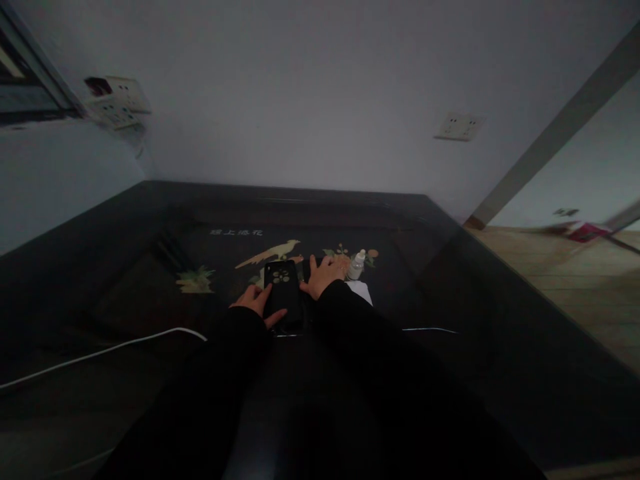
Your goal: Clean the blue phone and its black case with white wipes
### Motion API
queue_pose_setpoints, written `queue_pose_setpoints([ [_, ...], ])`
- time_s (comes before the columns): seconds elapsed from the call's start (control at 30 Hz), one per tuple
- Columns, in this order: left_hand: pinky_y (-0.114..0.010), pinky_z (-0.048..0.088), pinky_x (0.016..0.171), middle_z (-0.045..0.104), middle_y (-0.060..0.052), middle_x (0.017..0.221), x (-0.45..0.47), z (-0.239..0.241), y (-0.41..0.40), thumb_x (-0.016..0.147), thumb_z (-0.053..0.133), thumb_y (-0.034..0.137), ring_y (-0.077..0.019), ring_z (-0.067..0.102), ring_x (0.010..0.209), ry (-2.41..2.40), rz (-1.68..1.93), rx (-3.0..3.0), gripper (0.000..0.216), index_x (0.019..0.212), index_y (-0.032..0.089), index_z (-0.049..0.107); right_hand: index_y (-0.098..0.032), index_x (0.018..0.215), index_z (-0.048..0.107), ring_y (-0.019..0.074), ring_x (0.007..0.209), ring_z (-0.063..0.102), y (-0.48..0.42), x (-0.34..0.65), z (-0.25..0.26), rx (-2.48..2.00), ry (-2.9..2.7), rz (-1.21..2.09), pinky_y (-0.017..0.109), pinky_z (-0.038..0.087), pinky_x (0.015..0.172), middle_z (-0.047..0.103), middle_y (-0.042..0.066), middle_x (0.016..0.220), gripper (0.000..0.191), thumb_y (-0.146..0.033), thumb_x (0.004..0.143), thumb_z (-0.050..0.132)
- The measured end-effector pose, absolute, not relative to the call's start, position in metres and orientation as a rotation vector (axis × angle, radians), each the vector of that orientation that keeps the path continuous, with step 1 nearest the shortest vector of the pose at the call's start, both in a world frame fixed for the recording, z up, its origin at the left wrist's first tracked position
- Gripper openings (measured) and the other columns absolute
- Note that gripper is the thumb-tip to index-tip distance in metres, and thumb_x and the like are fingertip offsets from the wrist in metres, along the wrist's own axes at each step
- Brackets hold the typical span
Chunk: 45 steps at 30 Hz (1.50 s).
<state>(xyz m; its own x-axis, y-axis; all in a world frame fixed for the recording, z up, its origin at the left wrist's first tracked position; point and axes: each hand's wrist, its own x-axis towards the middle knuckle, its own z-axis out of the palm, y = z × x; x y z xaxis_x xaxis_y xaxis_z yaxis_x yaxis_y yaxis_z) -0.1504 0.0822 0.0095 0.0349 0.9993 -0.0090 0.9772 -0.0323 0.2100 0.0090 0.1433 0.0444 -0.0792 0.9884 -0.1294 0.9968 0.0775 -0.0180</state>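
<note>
A black phone [283, 293] with a pale flower pattern on its back lies on the dark glossy table [150, 280]. My left hand [257, 301] grips its left edge, thumb under the lower side and fingers curled against it. My right hand [326, 275] rests just right of the phone, fingers stretched out flat on the table over a small dark object that I cannot make out. A small white dropper bottle [357, 265] stands right beside my right hand. A white cloth or paper [361, 291] lies below the bottle, partly hidden by my right sleeve.
A white cable [100, 352] runs across the table's left side, and a thinner one [430, 329] lies at the right. The tabletop bears a painted bird and flowers [273, 252]. Wall sockets [459, 127] sit on the back wall. Wooden floor [575, 287] shows at the right.
</note>
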Motion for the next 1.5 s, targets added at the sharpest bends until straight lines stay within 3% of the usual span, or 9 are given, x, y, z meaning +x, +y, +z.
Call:
queue_pose_setpoints([
  [0.13,-0.033,0.040,0.083,0.043,-0.011,0.108,-0.154,0.008,0.081,0.062,0.046,0.060,-0.0247,0.049,0.097,2.063,0.180,2.169,0.078,0.126,0.016,0.038,-0.015,0.133,0.023,0.0385,0.110,0.038,0.145,0.011,0.043,2.073,2.243,-0.186,0.051,0.031,0.082,0.027,0.025,0.129,0.081,-0.053,0.068,0.052],
  [0.5,-0.033,0.041,0.081,0.041,-0.012,0.109,-0.154,0.009,0.082,0.071,0.044,0.048,-0.0240,0.050,0.094,2.122,0.189,2.224,0.059,0.123,0.019,0.043,-0.011,0.129,0.031,0.0403,0.112,0.035,0.133,0.026,0.056,2.133,2.363,-0.284,0.054,0.033,0.078,0.032,0.030,0.126,0.078,-0.053,0.068,0.055],
  [0.6,-0.035,0.039,0.084,0.041,-0.011,0.115,-0.150,0.015,0.078,0.072,0.045,0.046,-0.0249,0.048,0.099,2.115,0.202,2.271,0.056,0.122,0.021,0.044,-0.010,0.125,0.037,0.0355,0.108,0.041,0.115,0.037,0.070,2.096,2.544,-0.280,0.048,0.035,0.079,0.042,0.027,0.119,0.066,-0.046,0.072,0.055],
  [0.77,-0.037,0.038,0.087,0.047,-0.008,0.115,-0.128,0.036,0.058,0.074,0.042,0.043,-0.0227,0.047,0.102,1.881,0.507,2.470,0.050,0.119,0.021,0.045,-0.029,0.103,0.055,0.0152,0.093,0.053,0.090,0.077,0.103,1.768,3.016,-0.320,0.025,0.038,0.076,0.058,0.001,0.102,0.027,-0.034,0.078,0.052],
  [0.93,-0.024,0.045,0.075,0.058,-0.003,0.101,-0.078,0.063,0.048,0.077,0.040,0.037,-0.0104,0.056,0.083,1.442,0.862,2.318,0.038,0.109,0.021,0.052,-0.020,0.090,0.058,0.0125,0.077,0.053,0.110,0.137,0.123,2.024,3.075,-0.268,0.024,0.036,0.068,0.060,0.002,0.084,0.017,-0.029,0.083,0.045],
  [1.03,-0.023,0.045,0.076,0.062,-0.002,0.094,-0.043,0.073,0.072,0.075,0.041,0.035,-0.0101,0.057,0.083,1.510,0.741,2.270,0.036,0.103,0.019,0.056,-0.019,0.092,0.056,0.0126,0.070,0.052,0.129,0.160,0.120,2.216,2.998,-0.256,0.023,0.034,0.061,0.059,0.002,0.076,0.020,-0.034,0.080,0.049],
  [1.2,-0.030,0.039,0.086,0.058,-0.007,0.107,0.011,0.069,0.136,0.067,0.052,0.035,-0.0186,0.052,0.098,1.671,0.574,2.303,0.047,0.111,0.016,0.051,-0.019,0.087,0.055,0.0134,0.061,0.053,0.140,0.164,0.103,2.377,2.835,-0.250,0.023,0.030,0.053,0.059,0.001,0.069,0.033,-0.047,0.069,0.059],
  [1.33,-0.033,0.040,0.082,0.062,-0.005,0.098,0.038,0.061,0.159,0.063,0.055,0.045,-0.0212,0.056,0.094,1.810,0.431,2.216,0.044,0.100,0.021,0.056,-0.019,0.077,0.055,0.0143,0.064,0.054,0.143,0.161,0.092,2.403,2.780,-0.256,0.023,0.030,0.054,0.060,0.001,0.068,0.027,-0.045,0.069,0.060],
  [1.5,-0.032,0.040,0.080,0.065,-0.002,0.090,0.045,0.058,0.162,0.065,0.052,0.047,-0.0202,0.059,0.088,1.872,0.327,2.140,0.041,0.097,0.022,0.056,-0.019,0.079,0.056,0.0153,0.069,0.056,0.146,0.162,0.087,2.374,2.797,-0.345,0.024,0.033,0.056,0.062,0.002,0.074,0.019,-0.038,0.074,0.057],
])
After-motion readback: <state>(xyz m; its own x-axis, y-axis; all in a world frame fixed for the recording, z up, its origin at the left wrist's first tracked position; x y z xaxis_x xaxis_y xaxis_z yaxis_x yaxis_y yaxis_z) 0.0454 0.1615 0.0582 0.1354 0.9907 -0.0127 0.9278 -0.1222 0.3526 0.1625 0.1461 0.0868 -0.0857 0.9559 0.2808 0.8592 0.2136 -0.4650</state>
